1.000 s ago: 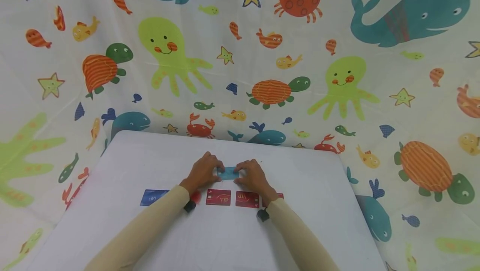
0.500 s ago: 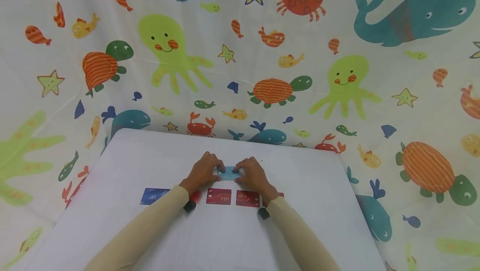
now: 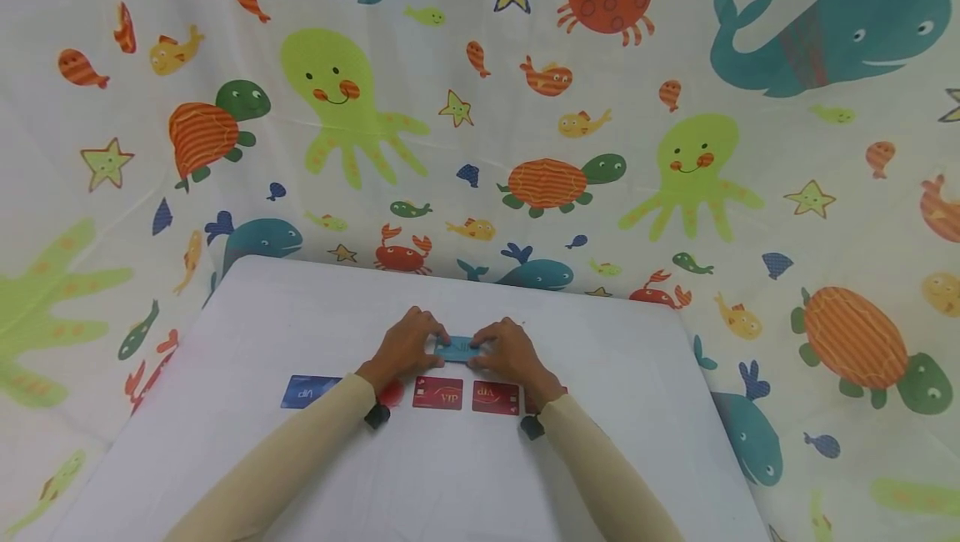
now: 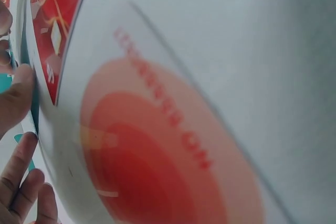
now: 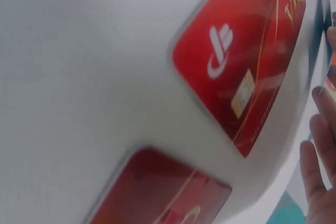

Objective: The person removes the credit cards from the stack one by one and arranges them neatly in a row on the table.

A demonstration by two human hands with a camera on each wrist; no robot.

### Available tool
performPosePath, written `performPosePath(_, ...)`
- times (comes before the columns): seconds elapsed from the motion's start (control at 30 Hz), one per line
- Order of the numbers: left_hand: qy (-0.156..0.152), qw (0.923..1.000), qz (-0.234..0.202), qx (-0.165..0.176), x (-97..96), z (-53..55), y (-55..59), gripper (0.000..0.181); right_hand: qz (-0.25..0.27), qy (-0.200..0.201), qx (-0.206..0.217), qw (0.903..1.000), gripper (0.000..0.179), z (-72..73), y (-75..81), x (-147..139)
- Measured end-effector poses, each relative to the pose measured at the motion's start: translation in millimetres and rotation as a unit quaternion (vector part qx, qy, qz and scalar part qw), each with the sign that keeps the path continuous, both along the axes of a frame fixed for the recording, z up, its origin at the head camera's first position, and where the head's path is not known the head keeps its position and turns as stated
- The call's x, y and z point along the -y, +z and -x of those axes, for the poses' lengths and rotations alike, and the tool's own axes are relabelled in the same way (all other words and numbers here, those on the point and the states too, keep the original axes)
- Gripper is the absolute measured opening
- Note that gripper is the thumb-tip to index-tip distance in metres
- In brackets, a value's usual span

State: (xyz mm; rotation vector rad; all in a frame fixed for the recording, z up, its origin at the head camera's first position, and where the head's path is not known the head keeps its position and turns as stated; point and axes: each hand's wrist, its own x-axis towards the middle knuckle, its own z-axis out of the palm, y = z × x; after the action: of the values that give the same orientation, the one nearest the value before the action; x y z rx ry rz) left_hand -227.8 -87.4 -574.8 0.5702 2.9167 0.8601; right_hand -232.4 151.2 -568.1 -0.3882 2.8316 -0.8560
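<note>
In the head view a light blue card (image 3: 457, 348) lies between my two hands, over the far middle part of the table. My left hand (image 3: 407, 347) holds its left end with thumb and fingers, and my right hand (image 3: 512, 352) holds its right end the same way. The fingertips cover both ends of the card. In the left wrist view the left thumb (image 4: 18, 95) shows at the left edge, close to the card's thin side. Fingers of the right hand (image 5: 321, 135) appear at the right edge of the right wrist view.
Nearer than the hands, a row of cards lies on the white table (image 3: 637, 409): a blue card (image 3: 303, 392), a white card with red circles (image 4: 157, 171) partly under the left wrist, and several red cards (image 3: 438, 393). A sea-animal curtain (image 3: 480, 192) hangs behind.
Both hands stay on the light blue card in nearly the same place. The card's lettering shows more plainly now, and the head view has shifted slightly.
</note>
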Motion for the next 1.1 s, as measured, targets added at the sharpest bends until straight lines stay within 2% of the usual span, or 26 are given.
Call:
performPosePath(0.3, -0.005, 1.0000, -0.004, -0.007, -0.9, -2.7, -1.0, 0.034, 0.018, 0.002, 0.015, 0.9997, 0.028, -3.7, 3.6, -8.7)
performPosePath(0.63, -0.015, 0.9994, 0.001, -0.032, -7.4, -5.0, 2.6, 0.034, 0.020, -0.007, 0.014, 0.9997, 0.028, -7.3, 2.9, -18.6)
performPosePath(1.1, -0.030, 0.9981, -0.008, -0.052, -21.6, -9.2, 8.8, 0.034, 0.030, 0.005, -0.014, 0.9995, 0.034, -16.6, 6.2, -38.3)
